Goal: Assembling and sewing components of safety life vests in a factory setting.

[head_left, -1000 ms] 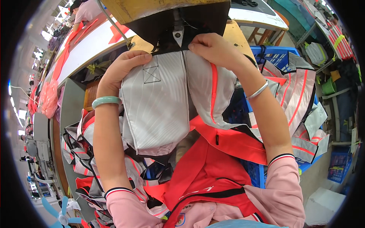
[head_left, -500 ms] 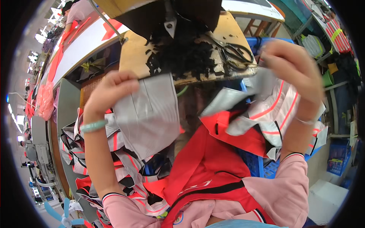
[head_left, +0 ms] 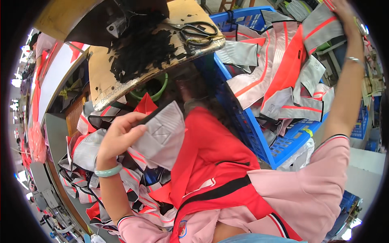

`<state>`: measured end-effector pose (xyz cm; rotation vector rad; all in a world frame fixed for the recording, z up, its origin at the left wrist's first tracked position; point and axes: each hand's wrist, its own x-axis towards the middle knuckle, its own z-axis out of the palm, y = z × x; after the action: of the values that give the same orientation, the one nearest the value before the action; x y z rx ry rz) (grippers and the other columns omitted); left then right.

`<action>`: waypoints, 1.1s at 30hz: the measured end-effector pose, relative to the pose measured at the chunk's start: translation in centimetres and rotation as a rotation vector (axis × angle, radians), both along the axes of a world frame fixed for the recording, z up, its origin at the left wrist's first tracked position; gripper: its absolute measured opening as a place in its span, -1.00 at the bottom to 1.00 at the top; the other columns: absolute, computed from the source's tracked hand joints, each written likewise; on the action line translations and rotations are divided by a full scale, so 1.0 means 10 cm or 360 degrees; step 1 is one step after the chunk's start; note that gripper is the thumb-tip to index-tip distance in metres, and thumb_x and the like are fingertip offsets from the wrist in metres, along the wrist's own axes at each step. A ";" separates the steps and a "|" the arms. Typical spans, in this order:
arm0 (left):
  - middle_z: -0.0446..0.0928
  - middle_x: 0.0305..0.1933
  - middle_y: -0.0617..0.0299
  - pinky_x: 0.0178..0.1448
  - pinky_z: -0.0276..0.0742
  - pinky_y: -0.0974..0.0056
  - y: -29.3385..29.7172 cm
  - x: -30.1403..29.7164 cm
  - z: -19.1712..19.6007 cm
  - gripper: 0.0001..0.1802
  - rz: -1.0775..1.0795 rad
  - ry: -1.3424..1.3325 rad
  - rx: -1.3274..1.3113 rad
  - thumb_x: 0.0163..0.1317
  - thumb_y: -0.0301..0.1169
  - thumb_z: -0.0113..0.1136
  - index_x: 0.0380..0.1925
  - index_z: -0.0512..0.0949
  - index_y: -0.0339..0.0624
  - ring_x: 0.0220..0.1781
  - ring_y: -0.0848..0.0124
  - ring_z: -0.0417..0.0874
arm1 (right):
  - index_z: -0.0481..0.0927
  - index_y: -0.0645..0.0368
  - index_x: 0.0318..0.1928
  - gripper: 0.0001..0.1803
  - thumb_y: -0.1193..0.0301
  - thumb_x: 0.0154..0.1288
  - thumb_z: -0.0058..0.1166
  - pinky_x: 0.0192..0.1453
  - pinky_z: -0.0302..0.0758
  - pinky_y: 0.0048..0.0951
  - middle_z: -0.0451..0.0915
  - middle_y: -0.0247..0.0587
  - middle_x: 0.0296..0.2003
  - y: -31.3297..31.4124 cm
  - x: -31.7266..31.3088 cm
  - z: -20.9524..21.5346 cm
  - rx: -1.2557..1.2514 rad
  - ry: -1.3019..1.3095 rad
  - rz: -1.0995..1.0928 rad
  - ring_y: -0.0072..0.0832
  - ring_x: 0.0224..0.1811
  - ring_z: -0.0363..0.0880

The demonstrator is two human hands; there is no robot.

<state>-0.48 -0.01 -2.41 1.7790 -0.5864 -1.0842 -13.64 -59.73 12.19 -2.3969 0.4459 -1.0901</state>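
Observation:
My left hand (head_left: 121,137) pinches the black-bound edge of a grey fabric piece (head_left: 168,131) with a stitched square and cross on it. That piece hangs just in front of my red apron. Far out to the upper right, my right hand (head_left: 343,12) grips the end of a grey fabric strip (head_left: 322,27) with a bright red band. Its fingertips are partly cut off by the picture's rim. Below that hand, a blue plastic basket (head_left: 237,125) holds a heap of similar grey and red sewn pieces (head_left: 279,77).
A machine's worn board (head_left: 99,77) carries black scraps (head_left: 142,52) and black-handled scissors (head_left: 196,32). Under it stands a green bucket (head_left: 162,87). More grey and red pieces (head_left: 87,152) pile up at my left. A white table (head_left: 60,75) lies beyond, with a person beside it.
My right hand has swung up and right over the basket, drawing the strip out. My left hand has come lower and nearer with its piece. The view has shifted rightward.

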 end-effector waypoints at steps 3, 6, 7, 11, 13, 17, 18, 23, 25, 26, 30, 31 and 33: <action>0.55 -0.22 0.42 -0.18 0.41 0.53 -0.31 -0.21 -0.10 -0.71 -0.0099 0.0108 -0.0114 0.28 -0.48 0.13 -0.01 0.51 -0.34 -0.24 0.70 0.46 | 0.52 0.27 0.00 -0.67 0.36 0.28 0.06 0.00 0.43 -0.53 0.53 -0.22 -0.03 0.25 0.01 -0.99 0.0079 0.0436 0.0501 -0.50 -0.07 0.51; 0.57 -0.19 0.36 -0.12 0.46 0.49 -0.38 -0.32 -0.31 -0.72 -0.0009 0.0213 -0.0110 0.26 -0.50 0.17 -0.04 0.51 -0.37 -0.18 0.66 0.51 | 0.51 0.25 0.03 -0.43 0.32 -0.03 0.32 0.07 0.48 -0.24 0.57 -0.06 -0.09 2.96 0.39 -1.62 0.0078 0.0397 0.1388 -0.19 -0.04 0.56; 0.58 -0.19 0.33 -0.11 0.48 0.47 -0.43 -0.35 -0.42 -0.71 0.0013 0.0081 -0.0087 0.25 -0.50 0.20 -0.06 0.51 -0.40 -0.18 0.63 0.54 | 0.47 0.23 0.07 -0.33 0.20 -0.07 0.34 0.04 0.47 -0.16 0.55 0.00 -0.15 3.29 0.33 -1.83 0.0053 0.0251 0.1521 -0.10 -0.08 0.56; 0.61 -0.33 0.24 -0.23 0.52 0.43 -0.48 -0.44 -0.55 -0.84 0.0262 0.0016 -0.0165 0.15 -0.58 0.21 -0.25 0.54 -0.40 -0.31 0.54 0.60 | 0.39 0.33 0.08 -0.21 0.04 -0.06 0.30 -0.21 0.51 -0.14 0.58 0.01 -0.36 3.80 0.14 -2.18 0.0041 0.0634 0.1390 -0.12 -0.27 0.61; 0.59 -0.26 0.16 -0.12 0.53 0.43 -0.34 -0.49 -0.61 -0.89 0.0351 -0.0104 -0.0296 0.17 -0.62 0.17 -0.28 0.53 -0.39 -0.24 0.52 0.60 | 0.52 0.25 -0.14 -0.43 0.00 0.04 0.21 -0.32 0.51 -0.14 0.59 -0.09 -0.46 3.83 0.14 -2.36 0.0103 0.0833 0.1442 -0.14 -0.35 0.62; 0.48 0.09 -0.01 0.23 0.40 0.24 -0.07 -0.54 -0.83 -0.67 0.0254 -0.0488 -0.0373 0.10 -0.59 0.14 -0.08 0.50 -0.36 0.12 0.27 0.52 | 0.61 0.14 -0.44 -0.58 -0.01 0.09 0.13 -0.28 0.52 -0.17 0.62 -0.17 -0.41 3.71 0.23 -2.28 0.0182 0.0851 0.1556 -0.16 -0.31 0.62; 0.44 0.17 -0.03 0.31 0.32 0.18 -0.05 -0.58 -0.87 -0.58 0.0090 -0.0718 -0.0304 0.06 -0.56 0.15 -0.01 0.48 -0.35 0.22 0.19 0.46 | 0.62 0.15 -0.38 -0.63 0.07 0.09 0.14 -0.28 0.52 -0.21 0.63 -0.14 -0.39 3.66 0.30 -2.24 0.0360 0.0792 0.1593 -0.15 -0.30 0.61; 0.53 0.03 0.00 0.17 0.40 0.23 -0.39 -0.54 -0.81 -0.55 0.0644 -0.0864 -0.0470 0.03 -0.51 0.20 0.00 0.49 -0.29 0.08 0.20 0.54 | 0.57 0.24 -0.39 -0.83 0.39 0.14 0.22 -0.36 0.40 -0.55 0.53 -0.34 -0.52 3.52 0.59 -1.91 0.1066 0.0570 0.1774 -0.62 -0.45 0.48; 0.61 -0.25 0.05 -0.09 0.50 0.32 -0.49 -0.39 -0.59 -0.66 0.0759 -0.1032 -0.0551 0.06 -0.49 0.25 -0.12 0.53 -0.33 -0.22 0.33 0.63 | 0.55 0.24 -0.41 -0.84 0.42 0.17 0.23 -0.39 0.33 -0.64 0.47 -0.50 -0.54 3.45 0.69 -1.72 0.1339 0.0660 0.1740 -0.76 -0.44 0.38; 0.61 -0.24 0.05 -0.07 0.50 0.32 -0.50 -0.33 -0.41 -0.69 0.0752 -0.0993 -0.0540 0.06 -0.49 0.27 -0.16 0.55 -0.33 -0.20 0.34 0.63 | 0.54 0.24 -0.42 -0.84 0.42 0.18 0.23 -0.40 0.31 -0.66 0.44 -0.56 -0.53 3.41 0.74 -1.65 0.1439 0.0706 0.1710 -0.80 -0.44 0.35; 0.62 -0.29 0.06 -0.10 0.50 0.33 -0.34 -0.06 0.00 -0.69 0.0574 -0.1181 -0.0381 0.05 -0.44 0.30 -0.20 0.56 -0.37 -0.25 0.33 0.64 | 0.59 0.28 -0.29 -0.77 0.37 0.16 0.25 -0.33 0.34 -0.63 0.50 -0.44 -0.45 3.32 0.98 -1.51 0.0876 0.0713 0.1618 -0.72 -0.38 0.39; 0.62 -0.31 0.08 -0.11 0.50 0.33 -0.33 0.01 0.04 -0.70 0.0554 -0.1167 -0.0352 0.06 -0.42 0.29 -0.22 0.56 -0.38 -0.25 0.36 0.63 | 0.59 0.29 -0.23 -0.74 0.35 0.16 0.22 -0.31 0.36 -0.62 0.52 -0.38 -0.43 3.31 1.05 -1.55 0.0892 0.0683 0.1643 -0.69 -0.38 0.41; 0.61 -0.34 0.12 -0.13 0.49 0.35 -0.31 0.15 0.18 -0.70 0.0516 -0.0991 -0.0264 0.08 -0.39 0.26 -0.24 0.57 -0.40 -0.26 0.43 0.62 | 0.59 0.31 -0.22 -0.72 0.34 0.15 0.20 -0.27 0.41 -0.57 0.57 -0.30 -0.44 3.35 1.16 -1.49 0.0878 0.0622 0.1601 -0.65 -0.38 0.47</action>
<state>1.01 -3.15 -0.62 1.9715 -0.6974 -0.2395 -2.03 -26.26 -2.68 -1.8882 -0.3124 -0.0315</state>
